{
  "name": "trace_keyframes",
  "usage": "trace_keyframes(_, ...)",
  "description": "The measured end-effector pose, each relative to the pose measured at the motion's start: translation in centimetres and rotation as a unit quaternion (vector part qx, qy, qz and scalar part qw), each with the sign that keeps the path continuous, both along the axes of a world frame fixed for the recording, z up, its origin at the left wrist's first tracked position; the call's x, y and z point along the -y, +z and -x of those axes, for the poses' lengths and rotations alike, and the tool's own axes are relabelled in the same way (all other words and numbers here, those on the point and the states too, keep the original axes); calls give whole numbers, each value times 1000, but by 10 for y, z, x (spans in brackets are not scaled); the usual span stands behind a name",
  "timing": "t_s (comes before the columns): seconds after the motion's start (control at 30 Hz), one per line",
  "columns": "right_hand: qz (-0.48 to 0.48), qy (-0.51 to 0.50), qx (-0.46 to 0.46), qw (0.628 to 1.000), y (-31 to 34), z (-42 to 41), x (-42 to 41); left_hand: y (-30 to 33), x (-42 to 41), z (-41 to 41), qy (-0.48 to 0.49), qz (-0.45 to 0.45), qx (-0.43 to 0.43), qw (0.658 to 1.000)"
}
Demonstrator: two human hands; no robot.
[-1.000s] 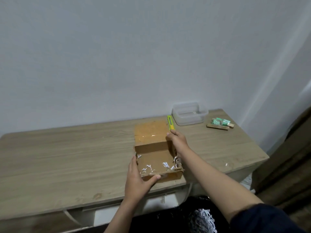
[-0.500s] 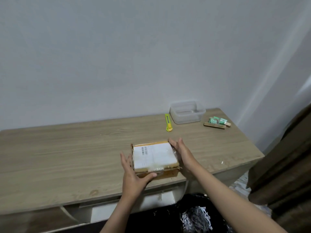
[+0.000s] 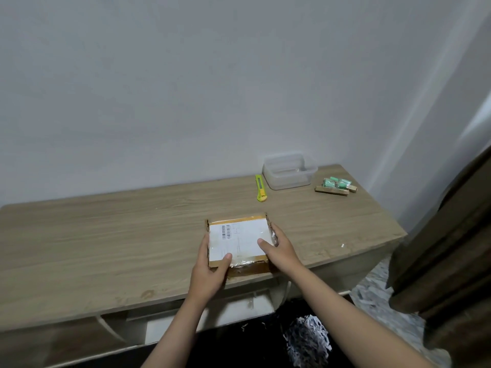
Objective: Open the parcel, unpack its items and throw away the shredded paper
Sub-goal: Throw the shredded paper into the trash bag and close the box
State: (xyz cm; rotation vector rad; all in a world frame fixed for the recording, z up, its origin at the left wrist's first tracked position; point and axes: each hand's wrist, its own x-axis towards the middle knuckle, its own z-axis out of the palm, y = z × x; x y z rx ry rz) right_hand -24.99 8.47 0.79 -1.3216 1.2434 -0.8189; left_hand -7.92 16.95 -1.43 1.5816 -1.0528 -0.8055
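Observation:
A small brown cardboard parcel (image 3: 240, 235) lies near the front edge of the wooden desk (image 3: 106, 235), its lid down and a white shipping label facing up. My left hand (image 3: 210, 272) grips its front left corner with the thumb on the lid. My right hand (image 3: 279, 248) holds the right side, thumb resting on the label. Shredded white paper (image 3: 308, 338) sits in a black bag on the floor under my right arm. Green-wrapped items and wooden sticks (image 3: 336, 185) lie at the back right of the desk.
A yellow utility knife (image 3: 260, 191) lies behind the parcel, beside a clear plastic container (image 3: 289, 171) against the wall. A brown curtain (image 3: 451, 248) hangs at the right. A tiny paper scrap (image 3: 342, 245) lies near the desk's right edge.
The box stood open with its lid raised and scraps inside; the lid has come down shut. Both hands have since settled onto the closed parcel's sides, thumbs on top.

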Motion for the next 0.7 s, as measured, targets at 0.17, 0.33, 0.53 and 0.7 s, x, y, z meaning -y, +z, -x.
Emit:
trace_keyframes(0.17, 15, -17, 8, 1000, 5, 34, -7, 12, -12, 29, -23, 0, 6, 1000)
trace_keyframes(0.33, 36, -38, 13, 999, 12, 97, -24, 17, -22, 86, -46, 1, -9, 999)
trace_keyframes(0.53, 49, -78, 7, 996, 19, 200, -48, 11, -41, 192, -74, 17, -33, 997)
trace_keyframes(0.7, 45, -65, -61, 995, -12, 275, -74, -14, -69, 264, -81, -3, -1, 997)
